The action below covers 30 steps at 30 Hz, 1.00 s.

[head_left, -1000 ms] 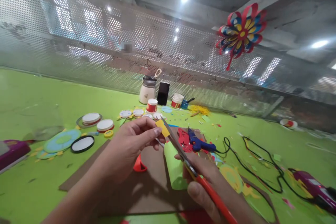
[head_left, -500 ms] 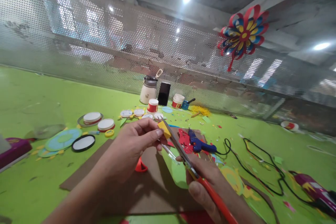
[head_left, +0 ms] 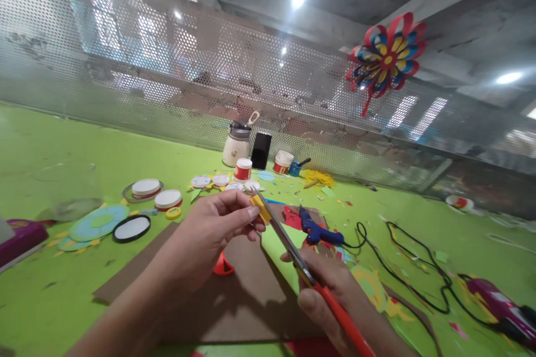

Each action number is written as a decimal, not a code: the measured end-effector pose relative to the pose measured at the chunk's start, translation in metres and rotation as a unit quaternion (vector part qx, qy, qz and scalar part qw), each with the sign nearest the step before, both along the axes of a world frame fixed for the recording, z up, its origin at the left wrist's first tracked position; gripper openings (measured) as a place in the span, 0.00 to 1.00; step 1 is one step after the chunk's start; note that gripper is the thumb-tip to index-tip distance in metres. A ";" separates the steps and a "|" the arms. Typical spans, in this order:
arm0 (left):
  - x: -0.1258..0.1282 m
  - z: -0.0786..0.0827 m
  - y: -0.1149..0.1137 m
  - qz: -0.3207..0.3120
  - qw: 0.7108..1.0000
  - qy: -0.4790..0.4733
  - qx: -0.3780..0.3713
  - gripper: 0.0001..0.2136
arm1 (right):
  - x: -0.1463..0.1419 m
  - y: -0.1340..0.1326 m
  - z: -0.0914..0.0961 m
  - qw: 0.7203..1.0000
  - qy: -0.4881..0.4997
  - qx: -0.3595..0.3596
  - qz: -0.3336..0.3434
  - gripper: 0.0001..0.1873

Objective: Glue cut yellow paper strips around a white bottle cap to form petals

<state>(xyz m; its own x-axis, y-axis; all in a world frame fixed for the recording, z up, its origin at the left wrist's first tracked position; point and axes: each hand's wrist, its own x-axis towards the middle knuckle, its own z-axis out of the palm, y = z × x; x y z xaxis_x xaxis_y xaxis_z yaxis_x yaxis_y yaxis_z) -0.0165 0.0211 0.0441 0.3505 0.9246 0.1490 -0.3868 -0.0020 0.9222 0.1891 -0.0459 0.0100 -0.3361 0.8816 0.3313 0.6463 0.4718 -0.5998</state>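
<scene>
My left hand [head_left: 209, 231] pinches a small yellow paper piece [head_left: 260, 207] between thumb and fingers, held above a brown cardboard sheet [head_left: 238, 295]. My right hand [head_left: 330, 295] grips red-handled scissors [head_left: 293, 254], whose blades point up and left and meet the yellow piece. Under the scissors lies a light green paper piece [head_left: 276, 242]. A small red cone-shaped piece [head_left: 223, 265] rests on the cardboard below my left hand.
A blue glue gun [head_left: 318, 230] with black cord [head_left: 410, 256] lies to the right on the green table [head_left: 62, 145]. White lids, paper rings and tape rolls lie at left, jars and a dark phone by the perforated metal wall. Purple tools sit at both edges.
The scissors have closed further onto the yellow piece. The green paper under the scissors has flattened and dropped lower. The view shifted slightly.
</scene>
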 end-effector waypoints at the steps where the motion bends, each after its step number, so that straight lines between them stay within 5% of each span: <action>1: 0.000 0.000 0.000 -0.001 1.000 -0.002 -0.002 0.04 | 0.000 0.000 0.000 1.000 0.001 -0.004 -0.001 0.31; 17: -0.002 0.002 -0.003 -0.009 1.000 0.007 -0.023 0.04 | 0.000 0.000 -0.002 0.998 0.040 -0.034 -0.043 0.27; 24: 0.004 -0.002 -0.001 -0.007 1.000 0.023 -0.014 0.05 | 0.002 0.003 0.002 0.955 0.274 -0.113 -0.024 0.24; 30: 0.022 -0.011 -0.013 -0.057 0.996 0.071 -0.016 0.06 | -0.005 0.002 0.016 0.918 0.390 -0.068 -0.040 0.17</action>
